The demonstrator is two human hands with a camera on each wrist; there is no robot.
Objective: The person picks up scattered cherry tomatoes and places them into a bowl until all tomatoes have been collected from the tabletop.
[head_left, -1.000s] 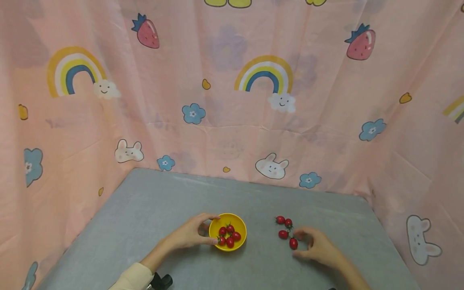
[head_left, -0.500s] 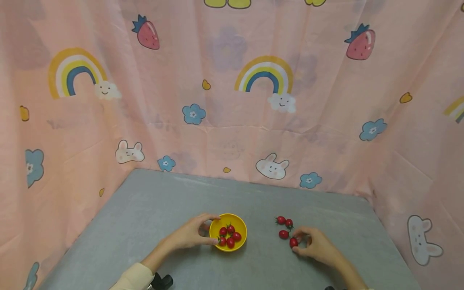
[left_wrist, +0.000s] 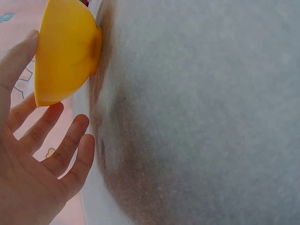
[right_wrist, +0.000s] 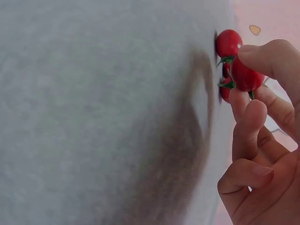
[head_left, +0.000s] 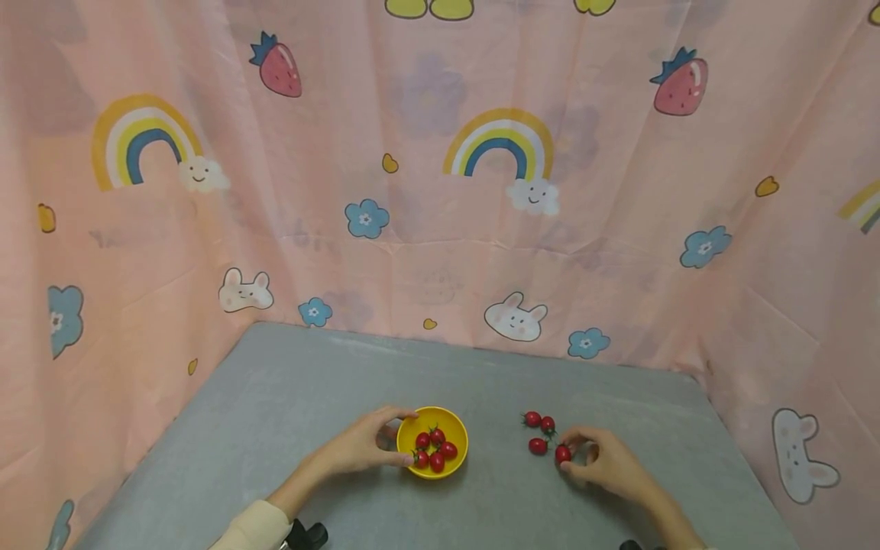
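Note:
With thumb and forefinger my left hand [head_left: 357, 443] grips the rim of a small yellow bowl [head_left: 450, 424] on its left side. Several red cherry tomatoes [head_left: 437, 461] with green stems lie in that bowl. In the left wrist view the other fingers spread loosely below the bowl's outer wall [left_wrist: 68, 51]. My right hand [head_left: 608, 462] pinches one cherry tomato [right_wrist: 247, 75] between thumb and fingertips, close over the table. Just left of it lie three more: one tomato [head_left: 532, 418] at the back, a second tomato [head_left: 547, 425] touching it, and a third tomato [head_left: 538, 446] nearer.
A grey table [head_left: 330, 374] carries everything. Behind and beside it hangs a pink curtain [head_left: 426, 252] printed with rainbows, rabbits and flowers. At the bottom edge a black object [head_left: 305, 535] shows by the left cuff [head_left: 257, 527].
My right thumb and fingers have closed on the nearest tomato and drawn it slightly right and back, away from the other three. My left hand and the bowl stay in place.

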